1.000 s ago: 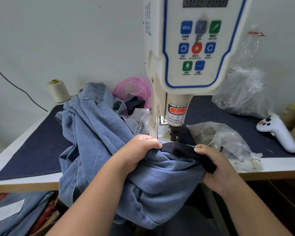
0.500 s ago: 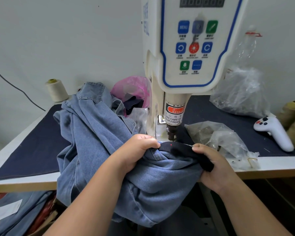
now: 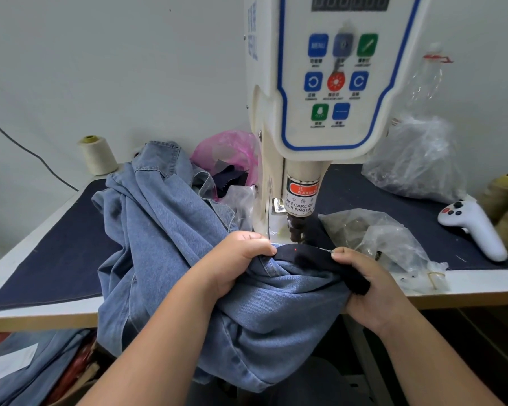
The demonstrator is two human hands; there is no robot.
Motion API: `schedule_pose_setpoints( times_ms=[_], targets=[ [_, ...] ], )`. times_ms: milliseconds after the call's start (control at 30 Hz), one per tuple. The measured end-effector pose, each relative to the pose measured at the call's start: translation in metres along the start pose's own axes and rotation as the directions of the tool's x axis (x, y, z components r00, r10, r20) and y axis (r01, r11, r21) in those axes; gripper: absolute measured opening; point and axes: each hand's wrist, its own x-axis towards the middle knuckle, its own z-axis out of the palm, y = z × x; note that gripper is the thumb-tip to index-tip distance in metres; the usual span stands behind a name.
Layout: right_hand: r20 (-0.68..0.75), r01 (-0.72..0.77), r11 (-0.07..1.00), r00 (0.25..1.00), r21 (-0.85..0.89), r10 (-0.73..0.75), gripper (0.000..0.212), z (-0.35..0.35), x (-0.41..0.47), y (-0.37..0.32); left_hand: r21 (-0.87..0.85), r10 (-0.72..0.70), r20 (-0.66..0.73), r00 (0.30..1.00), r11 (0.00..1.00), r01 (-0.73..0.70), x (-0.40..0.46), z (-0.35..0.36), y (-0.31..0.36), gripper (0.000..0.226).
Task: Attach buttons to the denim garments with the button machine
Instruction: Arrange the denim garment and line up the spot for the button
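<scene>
A light blue denim garment [image 3: 170, 230] is heaped over the table's front edge and hangs down. Its waistband lies over a dark padded arm [image 3: 311, 256] just under the button machine's punch head [image 3: 296, 230]. A red laser dot shows on that dark arm. My left hand [image 3: 238, 262] grips the bunched denim left of the dot. My right hand [image 3: 361, 285] pinches the fabric's edge to the right of it, fingers curled round the dark arm's end. The cream button machine [image 3: 329, 83] with its blue-trimmed control panel rises directly behind.
Clear plastic bags [image 3: 387, 241] lie right of the punch, a bigger one [image 3: 414, 159] behind. A white handheld controller [image 3: 475, 230], thread cones [image 3: 99, 155], a pink bag [image 3: 229, 150] and a dark blue table mat [image 3: 50, 259] surround the machine. More denim [image 3: 33, 373] lies below left.
Both hands hold the denim in nearly the same spot under the punch; only the view has shifted slightly.
</scene>
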Motion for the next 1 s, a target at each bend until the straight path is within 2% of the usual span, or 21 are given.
schedule_pose_setpoints(
  times_ms=[1000],
  targets=[
    [0.031, 0.013, 1.0, 0.999, 0.028, -0.014, 0.009, 0.0022, -0.0017, -0.0013, -0.011, -0.007, 0.011, 1.0, 1.0, 0.007, -0.003, 0.0009, 0.0022, 0.023]
  ],
)
